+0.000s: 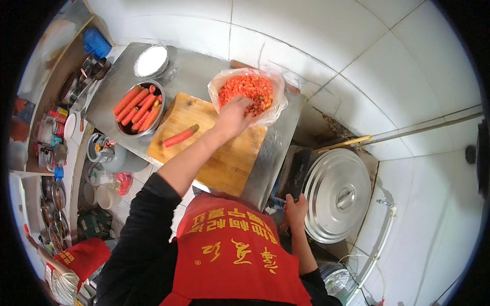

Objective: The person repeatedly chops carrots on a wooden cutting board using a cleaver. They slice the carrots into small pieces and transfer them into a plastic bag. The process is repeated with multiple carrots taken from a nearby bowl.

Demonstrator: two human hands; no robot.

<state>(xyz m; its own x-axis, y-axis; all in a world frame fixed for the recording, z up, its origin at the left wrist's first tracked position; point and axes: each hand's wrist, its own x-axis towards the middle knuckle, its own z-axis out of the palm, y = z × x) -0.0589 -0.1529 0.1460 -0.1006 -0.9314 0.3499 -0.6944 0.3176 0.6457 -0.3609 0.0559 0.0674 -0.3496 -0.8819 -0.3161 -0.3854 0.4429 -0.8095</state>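
My left hand (236, 116) reaches over the cutting board into a clear plastic bag (280, 107) opened out like a bowl. Its fingertips are among the finely diced carrot (245, 86) there and partly hidden, so whether they pinch any pieces is unclear. Down at my right side, my right hand (296, 211) grips a cleaver, its broad dark blade (294, 172) pointing away from me. One peeled-looking carrot (181, 135) with a brownish end lies on the wooden cutting board (226, 164). Left of the board, a metal bowl (162, 91) holds several whole carrots (136, 105).
A bowl of white contents (151, 61) stands at the table's (191, 65) back left. A large lidded metal pot (337, 195) is close beside the cleaver. A wooden rod (239, 64) lies behind the bag. At lower left another person (72, 267) works near several pans.
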